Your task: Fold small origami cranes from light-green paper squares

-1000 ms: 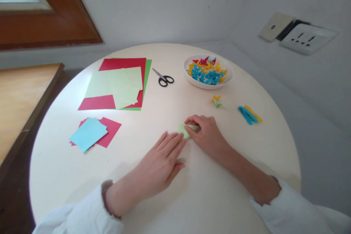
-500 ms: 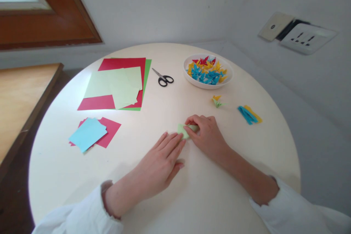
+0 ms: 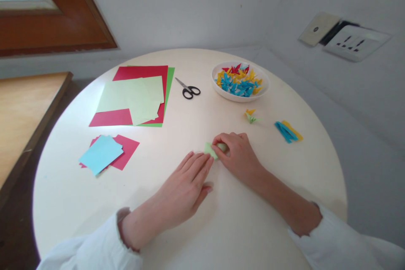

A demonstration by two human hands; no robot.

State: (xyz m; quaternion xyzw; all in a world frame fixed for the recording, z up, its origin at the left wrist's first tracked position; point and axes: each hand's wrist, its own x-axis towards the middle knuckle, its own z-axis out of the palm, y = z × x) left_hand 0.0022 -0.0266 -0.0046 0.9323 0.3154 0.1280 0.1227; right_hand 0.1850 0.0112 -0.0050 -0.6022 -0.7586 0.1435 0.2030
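A small folded piece of light green paper (image 3: 209,149) lies on the round white table, partly covered by fingers. My left hand (image 3: 186,185) rests flat with its fingers stretched out, the fingertips touching the paper's near left edge. Thumb and forefinger of my right hand (image 3: 236,152) pinch the paper from the right, hiding part of it. Beyond my right hand sit two little folded paper figures: a light green crane (image 3: 251,119) and a yellow piece (image 3: 249,112) just behind it.
Scissors (image 3: 189,90) with black handles lie farther back. A white bowl (image 3: 242,99) holds many folded paper cranes. Blue and yellow folded strips (image 3: 287,131) are at the right. At left are large coloured sheets (image 3: 118,95) and small cut squares (image 3: 101,154). Wall sockets (image 3: 354,42) are at upper right.
Almost nothing differs. My right thumb and forefinger have shifted very slightly left over the light green paper; my left hand stays in place.
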